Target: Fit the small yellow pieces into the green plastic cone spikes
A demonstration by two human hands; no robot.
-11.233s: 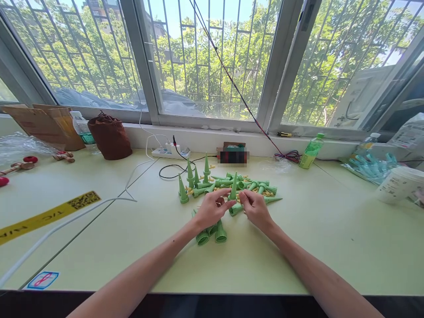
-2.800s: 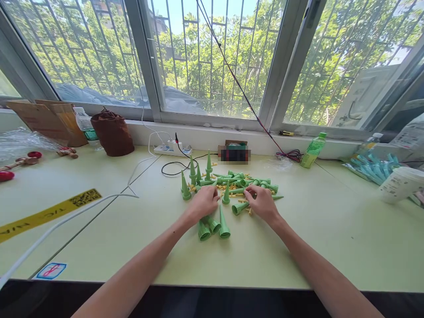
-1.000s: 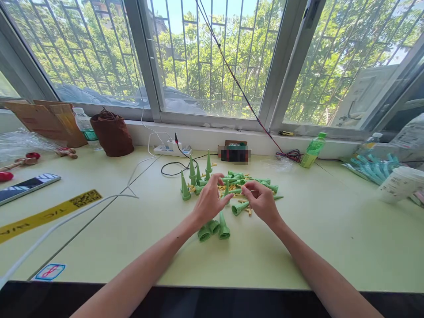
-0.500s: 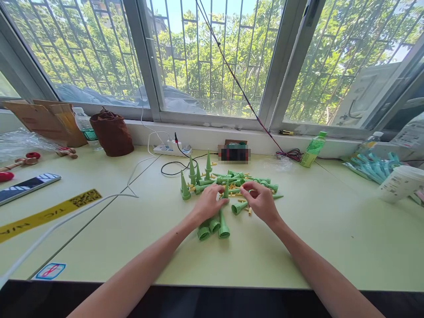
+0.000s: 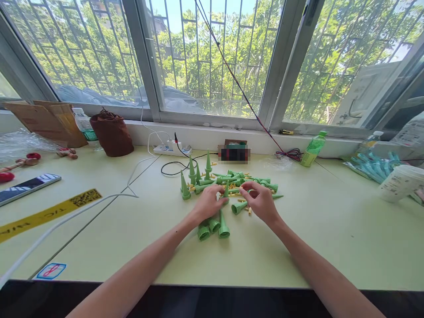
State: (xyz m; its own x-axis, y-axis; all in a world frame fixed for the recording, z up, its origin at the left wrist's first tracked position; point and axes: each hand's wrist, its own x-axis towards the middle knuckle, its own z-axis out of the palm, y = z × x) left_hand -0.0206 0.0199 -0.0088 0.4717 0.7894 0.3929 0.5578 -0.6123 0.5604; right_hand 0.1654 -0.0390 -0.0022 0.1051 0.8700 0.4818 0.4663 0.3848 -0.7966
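Note:
Between the thumb and fingers of my left hand (image 5: 209, 199), a green plastic watering spike (image 5: 227, 191) is held with its tip up. My right hand (image 5: 261, 201) is closed in a pinch on a small yellow valve piece (image 5: 241, 188), mostly covered by the fingertips. The two hands are slightly apart. Beyond them lies a heap of green spikes (image 5: 232, 179) mixed with yellow pieces. Several upright spikes (image 5: 192, 172) stand to the left of the heap. Nearer me, three spikes (image 5: 224, 227) lie with their hollow ends facing me, and one loose spike (image 5: 238, 207) rests between my hands.
Along the window sit a brown pouch (image 5: 111, 134), a power strip (image 5: 174, 149), a blurred-out box (image 5: 234, 153) and a green bottle (image 5: 313, 149). At left are a phone (image 5: 29, 189) and a white cable (image 5: 76, 211); at right, a white cup (image 5: 400, 183).
Almost nothing differs. My right fingertips have shifted very slightly, and both hands keep their grips in the same places.

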